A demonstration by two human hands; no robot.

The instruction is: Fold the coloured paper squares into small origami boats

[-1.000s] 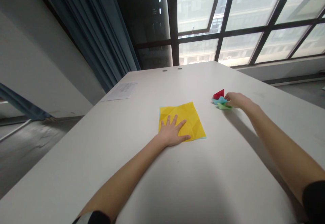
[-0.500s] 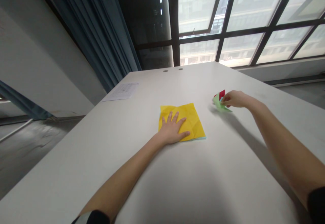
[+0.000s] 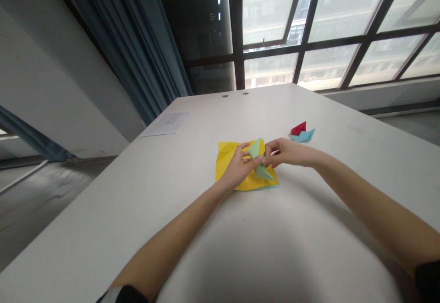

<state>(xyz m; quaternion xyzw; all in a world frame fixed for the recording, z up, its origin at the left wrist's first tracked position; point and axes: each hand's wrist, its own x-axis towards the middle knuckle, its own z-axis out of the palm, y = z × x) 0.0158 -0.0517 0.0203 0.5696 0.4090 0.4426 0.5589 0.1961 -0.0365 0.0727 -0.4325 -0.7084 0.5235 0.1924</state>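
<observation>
Both hands meet over the middle of the white table [image 3: 192, 211]; the left hand [image 3: 237, 169] and the right hand [image 3: 286, 152] each pinch the green folded paper [image 3: 256, 149] between thumb and fingertips, the left from its near-left side, the right from its right side; the other fingers of both hands curl loosely. The green folded paper is held just above the yellow sheet [image 3: 226, 156], 1 pointed flap standing up and another pointing down toward the sheet's near edge; whether that lower tip touches the sheet cannot be told. The yellow sheet lies flat and creased on the table, with a thin pale-blue edge showing under its near side. Beyond the right hand, well apart from it, 2 small folded pieces sit side by side and touching: a red folded piece [image 3: 298, 128] and a blue folded piece [image 3: 304, 135]. A white printed page [image 3: 167, 123] lies at the table's far left edge; dark-framed windows [image 3: 309, 23] and a blue curtain [image 3: 137, 55] stand behind.
</observation>
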